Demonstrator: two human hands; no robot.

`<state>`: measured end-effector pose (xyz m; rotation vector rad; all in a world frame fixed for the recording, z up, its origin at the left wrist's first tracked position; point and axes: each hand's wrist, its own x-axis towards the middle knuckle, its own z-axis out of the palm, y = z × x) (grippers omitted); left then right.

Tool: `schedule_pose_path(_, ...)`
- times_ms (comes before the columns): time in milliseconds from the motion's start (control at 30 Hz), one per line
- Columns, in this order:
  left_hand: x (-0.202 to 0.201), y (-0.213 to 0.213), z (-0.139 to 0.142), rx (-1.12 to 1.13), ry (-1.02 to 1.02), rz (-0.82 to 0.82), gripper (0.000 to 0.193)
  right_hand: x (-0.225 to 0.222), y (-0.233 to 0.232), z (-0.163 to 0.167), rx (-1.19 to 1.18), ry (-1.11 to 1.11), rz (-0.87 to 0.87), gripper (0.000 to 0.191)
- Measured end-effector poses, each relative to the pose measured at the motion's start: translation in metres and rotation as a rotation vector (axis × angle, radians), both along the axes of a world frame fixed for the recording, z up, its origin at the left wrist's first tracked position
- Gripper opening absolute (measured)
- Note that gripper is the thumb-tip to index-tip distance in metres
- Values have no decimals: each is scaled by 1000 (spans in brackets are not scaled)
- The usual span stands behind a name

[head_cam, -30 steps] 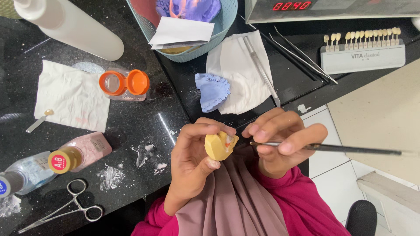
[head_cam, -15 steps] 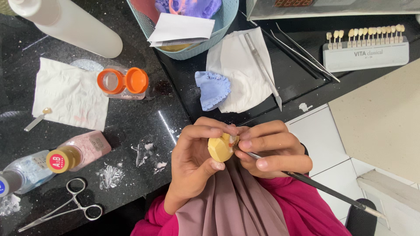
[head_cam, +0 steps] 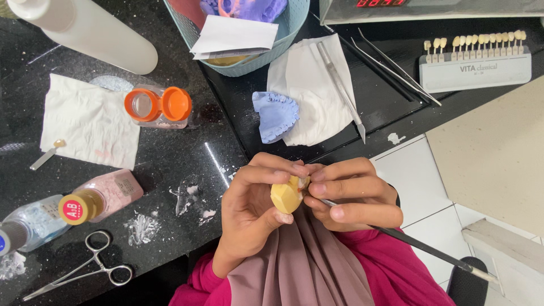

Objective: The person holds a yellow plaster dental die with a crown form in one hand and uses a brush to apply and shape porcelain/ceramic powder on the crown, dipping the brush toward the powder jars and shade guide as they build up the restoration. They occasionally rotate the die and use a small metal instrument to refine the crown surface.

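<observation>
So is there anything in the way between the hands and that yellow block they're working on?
Nothing visible. The left hand already holds the yellow block, and the right hand touches it from the other side while holding a thin dark tool.

matt yellow plaster cast (head_cam: 286, 195), glossy speckled stone counter (head_cam: 170, 153)
</observation>
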<state>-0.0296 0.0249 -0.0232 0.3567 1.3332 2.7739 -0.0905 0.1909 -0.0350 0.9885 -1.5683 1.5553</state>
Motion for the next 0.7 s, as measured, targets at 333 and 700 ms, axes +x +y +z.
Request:
schedule_pose_path(333, -1, 1, -3, -8, 56, 12, 33, 1, 2, -2, 35, 22, -3, 41)
schedule_pose_path(700, 1, 1, 1, 3, -84, 2, 45, 17, 3, 13, -177, -370, 106, 47)
